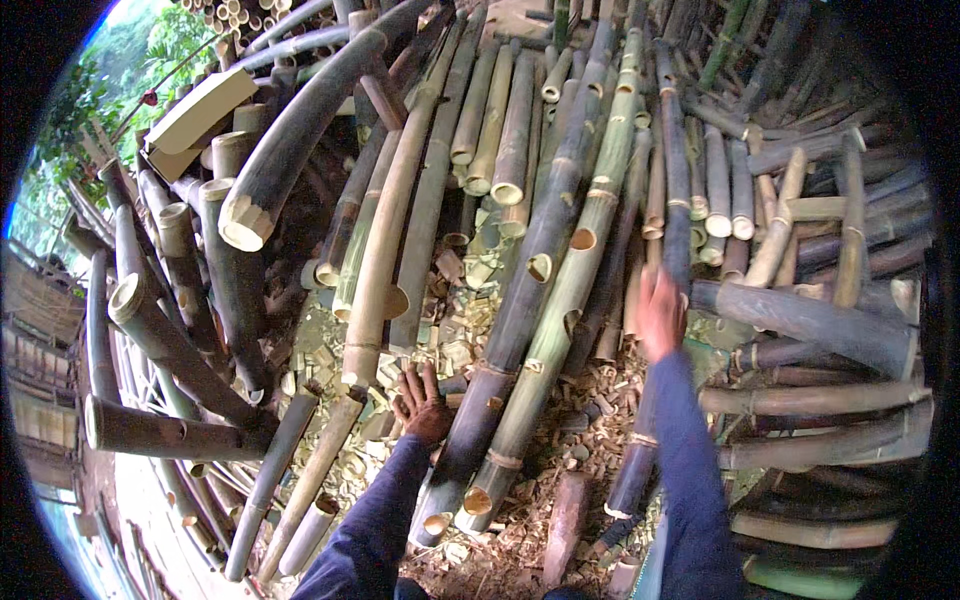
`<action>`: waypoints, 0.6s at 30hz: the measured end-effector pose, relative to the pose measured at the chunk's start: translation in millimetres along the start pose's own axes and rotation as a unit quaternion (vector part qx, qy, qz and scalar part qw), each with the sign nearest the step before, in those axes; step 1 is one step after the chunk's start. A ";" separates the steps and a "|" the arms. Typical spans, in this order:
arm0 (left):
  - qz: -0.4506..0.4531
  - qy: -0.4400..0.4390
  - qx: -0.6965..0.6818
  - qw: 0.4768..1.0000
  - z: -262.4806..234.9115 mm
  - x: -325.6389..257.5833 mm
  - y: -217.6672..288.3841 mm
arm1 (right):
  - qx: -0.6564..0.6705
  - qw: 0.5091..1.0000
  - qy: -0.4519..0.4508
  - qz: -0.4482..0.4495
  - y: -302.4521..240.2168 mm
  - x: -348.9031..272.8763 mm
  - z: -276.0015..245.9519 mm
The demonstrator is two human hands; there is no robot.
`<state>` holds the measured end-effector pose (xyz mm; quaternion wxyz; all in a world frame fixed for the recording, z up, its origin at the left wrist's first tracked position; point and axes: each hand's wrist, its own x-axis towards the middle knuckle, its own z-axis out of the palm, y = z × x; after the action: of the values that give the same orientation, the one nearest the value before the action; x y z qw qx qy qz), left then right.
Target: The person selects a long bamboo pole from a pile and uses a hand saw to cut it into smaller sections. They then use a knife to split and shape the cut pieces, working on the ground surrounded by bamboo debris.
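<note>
My left hand (424, 404) is open, its fingers spread over pale bamboo chips beside the lower part of a dark bamboo pole (487, 385). It grips nothing. A greener bamboo pole (549, 340) lies alongside that one; both slant away from me and have notches cut in their sides. On the right, my right hand (661, 312) reaches forward, slightly blurred, over a slimmer dark bamboo pole (676, 200). Its fingers look stretched out along that pole; whether they press on it I cannot make out. Part of the pole is hidden under my forearm.
Wood chips (455, 350) cover the ground between the poles. A thick bamboo pole (300, 130) with a cut end juts in at upper left. More bamboo lies stacked at right, including a stout dark length (800, 315). Shorter pieces (270, 480) lie at lower left.
</note>
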<state>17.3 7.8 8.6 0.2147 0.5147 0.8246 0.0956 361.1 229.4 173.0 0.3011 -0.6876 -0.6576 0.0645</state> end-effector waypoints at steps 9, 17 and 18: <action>0.007 0.008 0.053 0.999 16.0 1.9 14.0 | -0.209 0.971 -0.012 -0.118 168.4 256.5 106.4; -0.023 -0.007 0.101 0.995 13.1 -3.6 -17.6 | -0.205 0.970 -0.106 0.074 126.2 256.7 150.1; -0.025 -0.028 0.068 0.997 8.2 0.0 5.9 | -0.246 0.955 -0.162 -0.026 151.3 258.1 125.1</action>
<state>25.8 9.9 3.5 0.2042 0.5099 0.8354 0.0198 464.1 521.0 75.4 0.0133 -0.7036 -0.7105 0.0035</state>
